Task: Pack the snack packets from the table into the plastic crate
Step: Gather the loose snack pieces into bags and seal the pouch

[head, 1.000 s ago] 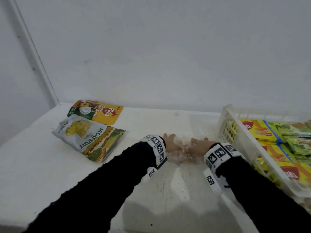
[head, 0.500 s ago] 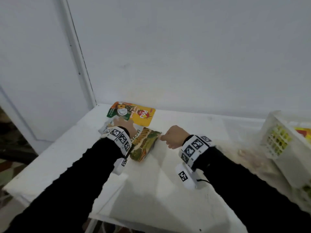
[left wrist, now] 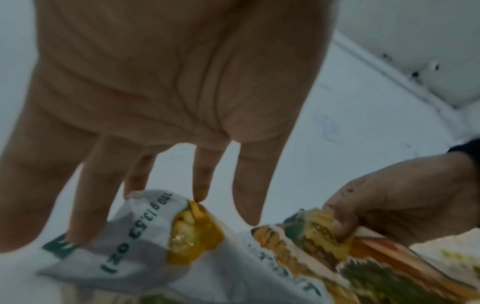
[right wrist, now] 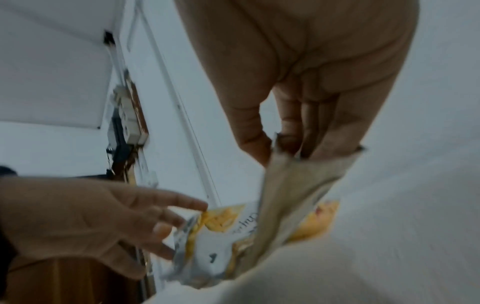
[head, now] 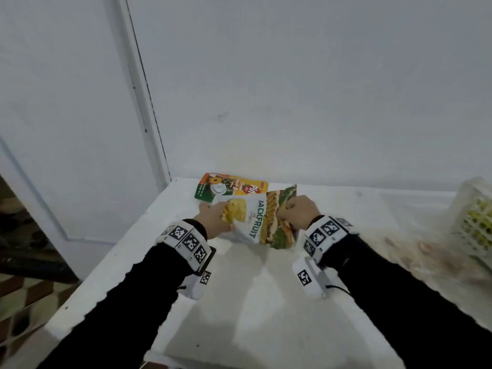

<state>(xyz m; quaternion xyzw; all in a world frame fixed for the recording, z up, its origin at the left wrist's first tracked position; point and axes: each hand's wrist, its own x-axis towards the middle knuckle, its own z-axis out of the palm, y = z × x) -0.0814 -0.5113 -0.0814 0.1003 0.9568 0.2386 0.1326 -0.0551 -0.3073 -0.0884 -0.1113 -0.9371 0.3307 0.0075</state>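
Observation:
A white jackfruit chips packet [head: 255, 222] is held between both hands, tilted up off the white table [head: 266, 302]. My left hand [head: 213, 219] grips its crumpled left end [left wrist: 145, 246], thumb on top. At the other end, my right hand [head: 298, 211] pinches the packet's edge with curled fingers [left wrist: 340, 228]. A yellow and orange snack packet [head: 234, 186] lies flat just behind, partly covered by the jackfruit packet. The white plastic crate [head: 476, 225] sits at the far right edge of the head view, with green packets showing through its lattice wall.
A white wall runs along the table's far side. A door frame [head: 143, 107] stands at the left corner. The table's left and near edges drop to a patterned floor [head: 24, 302].
Both hands left the spot beside the crate, moved left to the jackfruit packet, took hold of its two ends and raised it. The head turned left, pushing the crate to the frame's edge.

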